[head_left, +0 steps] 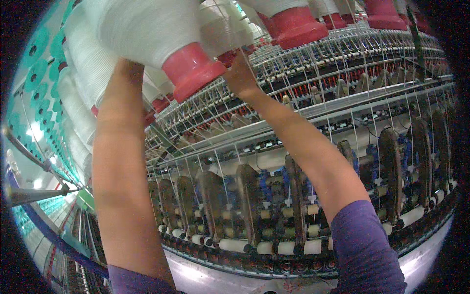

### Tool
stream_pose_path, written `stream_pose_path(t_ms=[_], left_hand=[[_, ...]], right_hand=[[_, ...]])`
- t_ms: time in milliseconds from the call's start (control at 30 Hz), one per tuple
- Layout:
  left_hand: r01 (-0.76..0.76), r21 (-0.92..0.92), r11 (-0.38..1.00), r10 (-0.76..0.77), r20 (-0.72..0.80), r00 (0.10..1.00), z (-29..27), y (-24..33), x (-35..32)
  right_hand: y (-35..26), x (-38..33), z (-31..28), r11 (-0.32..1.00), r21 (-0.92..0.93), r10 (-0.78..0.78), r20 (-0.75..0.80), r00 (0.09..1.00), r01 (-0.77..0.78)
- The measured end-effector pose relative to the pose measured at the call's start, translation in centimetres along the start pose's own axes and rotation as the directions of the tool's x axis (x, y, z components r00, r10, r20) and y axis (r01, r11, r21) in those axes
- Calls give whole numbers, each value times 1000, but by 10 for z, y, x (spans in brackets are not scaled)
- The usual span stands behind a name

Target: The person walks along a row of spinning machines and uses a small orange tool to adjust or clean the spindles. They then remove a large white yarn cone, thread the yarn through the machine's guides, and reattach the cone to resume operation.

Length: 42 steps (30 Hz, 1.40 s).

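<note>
A big cone of white yarn [142,27] on a red plastic base [192,70] hangs overhead, tilted, at the top of a long spinning machine [303,161]. Its thread is wound smooth and tight. The left hand [125,66] reaches up under the cone and touches it, its fingers hidden, so I cannot tell the grip. The right hand [239,73] is raised just beside the red base, fingers closed around thin white threads [247,61].

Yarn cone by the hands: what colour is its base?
Red base, white yarn; seen in the head view.
</note>
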<state>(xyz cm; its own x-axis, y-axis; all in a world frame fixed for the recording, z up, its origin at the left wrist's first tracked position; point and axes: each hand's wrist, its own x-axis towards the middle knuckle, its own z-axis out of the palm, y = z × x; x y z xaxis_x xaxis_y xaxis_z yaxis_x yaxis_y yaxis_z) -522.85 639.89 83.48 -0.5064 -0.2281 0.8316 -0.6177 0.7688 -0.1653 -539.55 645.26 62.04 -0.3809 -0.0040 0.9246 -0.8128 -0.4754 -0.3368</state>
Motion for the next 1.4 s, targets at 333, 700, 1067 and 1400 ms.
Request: stream_pose_path(t_ms=[333, 700, 1067, 1400], left_hand=[[1, -44, 999, -1, -8, 1000, -11, 9, 16], [15, -94, 995, -16, -17, 1000, -13, 11, 9], [12, -145, 989, -18, -38, 999, -17, 25, 10], [21, -230, 973, -38, -67, 997, -8, 31, -1]], right_hand=[[19, 2, 19, 865, -444, -294, -76, 953, 232], [21, 14, 34, 801, -570, -238, -17, 971, 186], [19, 14, 21, 625, -674, -557, -32, 830, 394], [19, 11, 20, 609, -741, -397, 25, 917, 284]])
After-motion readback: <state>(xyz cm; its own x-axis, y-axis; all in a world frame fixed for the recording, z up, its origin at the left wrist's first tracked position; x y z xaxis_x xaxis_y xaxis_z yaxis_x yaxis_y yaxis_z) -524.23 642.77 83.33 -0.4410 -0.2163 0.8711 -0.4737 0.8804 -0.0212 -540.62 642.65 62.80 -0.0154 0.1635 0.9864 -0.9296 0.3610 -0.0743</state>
